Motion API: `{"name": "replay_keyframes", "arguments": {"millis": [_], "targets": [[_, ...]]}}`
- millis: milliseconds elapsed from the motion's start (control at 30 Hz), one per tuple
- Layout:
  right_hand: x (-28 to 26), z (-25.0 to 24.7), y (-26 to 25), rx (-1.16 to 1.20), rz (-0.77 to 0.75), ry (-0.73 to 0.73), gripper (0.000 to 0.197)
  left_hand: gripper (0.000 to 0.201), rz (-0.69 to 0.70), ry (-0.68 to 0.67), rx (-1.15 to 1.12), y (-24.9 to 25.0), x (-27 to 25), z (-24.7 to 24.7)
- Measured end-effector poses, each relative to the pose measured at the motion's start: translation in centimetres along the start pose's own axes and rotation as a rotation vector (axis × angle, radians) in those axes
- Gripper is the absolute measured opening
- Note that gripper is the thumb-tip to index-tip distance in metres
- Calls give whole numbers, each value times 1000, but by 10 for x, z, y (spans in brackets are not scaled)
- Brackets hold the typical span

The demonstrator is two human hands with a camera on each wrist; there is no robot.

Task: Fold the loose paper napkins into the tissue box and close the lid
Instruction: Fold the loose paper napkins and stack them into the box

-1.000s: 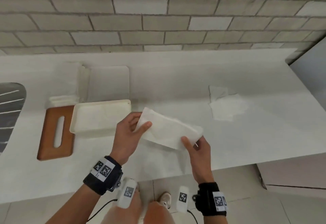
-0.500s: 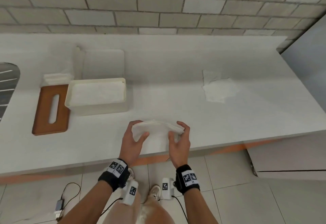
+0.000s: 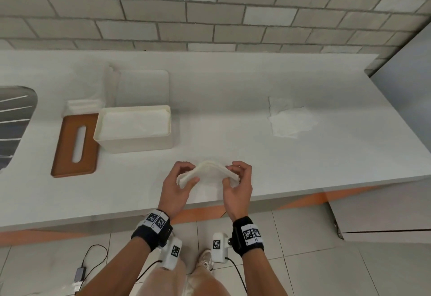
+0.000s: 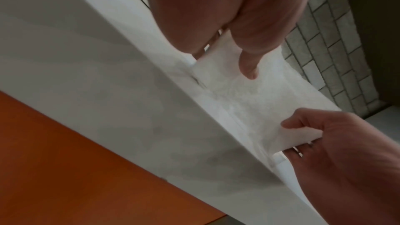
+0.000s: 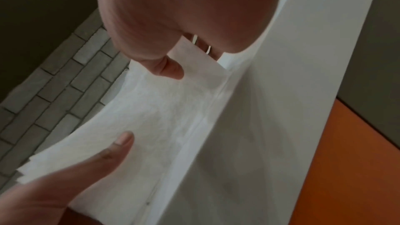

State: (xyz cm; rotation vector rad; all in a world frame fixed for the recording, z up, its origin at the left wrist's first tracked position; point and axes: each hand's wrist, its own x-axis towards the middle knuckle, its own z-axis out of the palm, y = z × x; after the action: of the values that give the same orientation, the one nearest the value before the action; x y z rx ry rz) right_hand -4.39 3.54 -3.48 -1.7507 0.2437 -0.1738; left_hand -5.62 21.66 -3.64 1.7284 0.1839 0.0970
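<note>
Over the near edge of the white counter, the person holds a folded paper napkin between both hands, its long axis running left to right, parallel to the counter's front. The left hand pinches the left end, thumb on the near face and fingers curled behind; the right hand pinches the right end the same way, so the napkin bows upward slightly between them. The wrist views confirm each thumb pressing on the paper. The open tissue box stands farther back and to the left, already holding a white stack, and its long side also runs left to right, so the napkin seems to need no turning, only carrying up and leftward. The left hand is nearer the box. The brown slotted lid lies flat, touching the box's left side. More loose napkins rest well apart to the right, nearer the right hand.
</note>
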Motion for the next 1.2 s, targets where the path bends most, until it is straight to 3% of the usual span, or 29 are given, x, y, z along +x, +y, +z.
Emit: {"name": "replay_keyframes", "arguments": {"millis": [100,200,267,400,500,600,667,800,867,900,1000,1067,1200], "targets": [[4,-2,6,-71,17,-64,59,53,5,12,24,-7,1,-8],[6,-2,11,-103,0,-135,46,60,28,51,72,-18,0,-15],[8,-2,15,-123,-44,-159,38,57,24,84,78,-23,0,-19],[13,-9,13,-139,-70,-214,41,47,-43,70,-23,-14,2,-30],[19,-18,5,-161,-63,-231,26,43,-116,32,-74,2,12,-38],[26,-26,-10,-157,-26,-283,6,20,-105,-11,-26,4,27,-42],[31,-32,-25,-216,-28,-320,8,14,-129,-21,45,0,36,-43],[50,-40,-61,-467,-151,-323,28,23,-153,34,105,6,37,-48],[58,-37,-87,-634,-334,-404,11,13,-97,15,83,26,31,-53],[60,-32,-105,-730,-417,-491,8,27,-33,-42,70,40,30,-57],[57,-2,-161,-1013,-590,-772,27,90,152,-319,108,87,36,-71],[52,19,-194,-1030,-719,-837,35,101,181,-403,155,112,48,-82],[65,52,-225,-633,-794,-709,29,44,109,-283,133,138,76,-127]]}}
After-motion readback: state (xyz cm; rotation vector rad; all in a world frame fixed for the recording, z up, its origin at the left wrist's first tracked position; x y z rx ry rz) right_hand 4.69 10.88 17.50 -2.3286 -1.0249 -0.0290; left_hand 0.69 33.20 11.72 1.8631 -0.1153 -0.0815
